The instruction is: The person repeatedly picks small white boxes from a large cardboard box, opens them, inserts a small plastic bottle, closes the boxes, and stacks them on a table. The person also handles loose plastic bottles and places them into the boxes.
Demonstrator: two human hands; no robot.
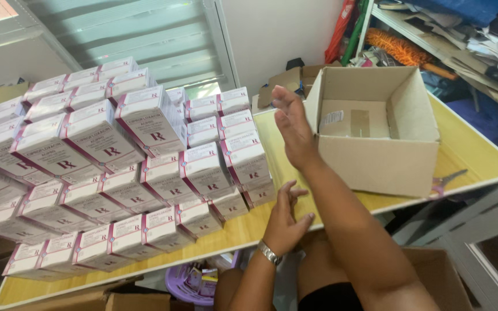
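Neither hand grips anything: the right hand (291, 124) is raised, fingers spread, just beside the open cardboard box (376, 129), and the left hand (286, 222) rests open on the yellow table (468, 150). The cardboard box looks empty; the stacked white-and-magenta cartons (145, 167) all stand outside it, left of both hands.

Stacked white-and-magenta boxes (122, 167) wall off the table (479, 155) from 7 to 11 o'clock. A bare yellow lane runs 6 to 12 o'clock between stacks and open cardboard carton (376, 129); right hand (292, 126) sits in it. Carton blocks 2 o'clock, its open top free; scissors (446, 181) at 3.
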